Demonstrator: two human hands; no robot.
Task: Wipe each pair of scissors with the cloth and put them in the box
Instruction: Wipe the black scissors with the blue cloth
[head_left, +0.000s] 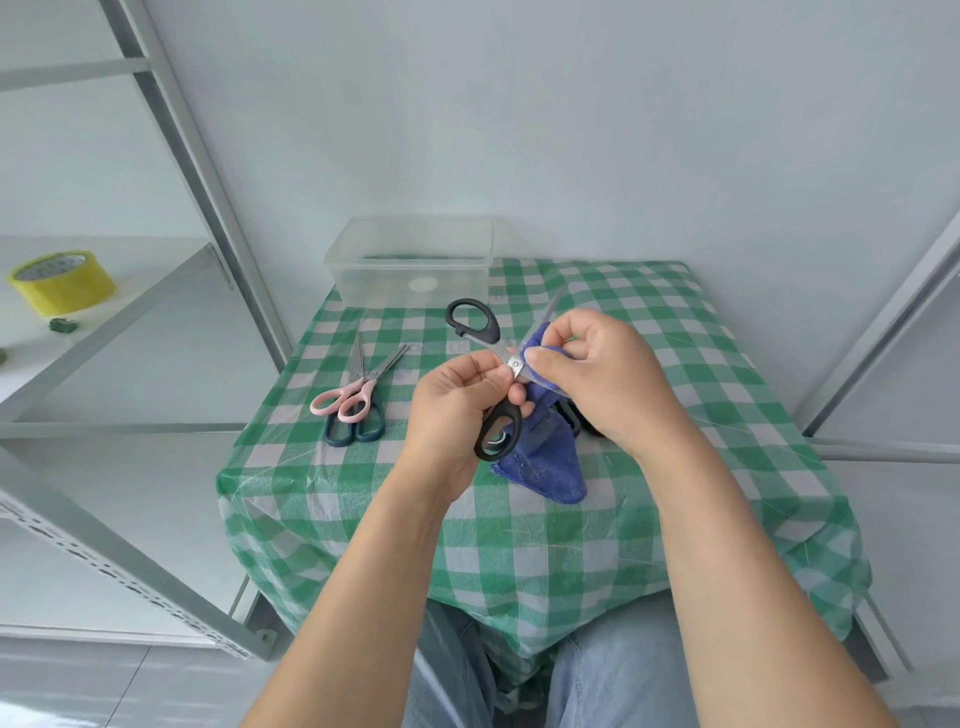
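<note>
Firmly gripped open black scissors (511, 362) above the table (685, 415) with left hand (457, 410) near the lower handle; pinched soft cloth (545, 462) round one blade with right hand (608, 374). Seemed light, stiff, sharp-edged; best held by handles.

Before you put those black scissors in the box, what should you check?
1. Left hand holds the black scissors: ok.
2. Right hand holds the blue cloth against a blade: ok.
3. Blades shut for putting away: not ok, they stand open.
4. Blades wiped clean: cannot tell.
5. Box has no lid on: ok.
</note>
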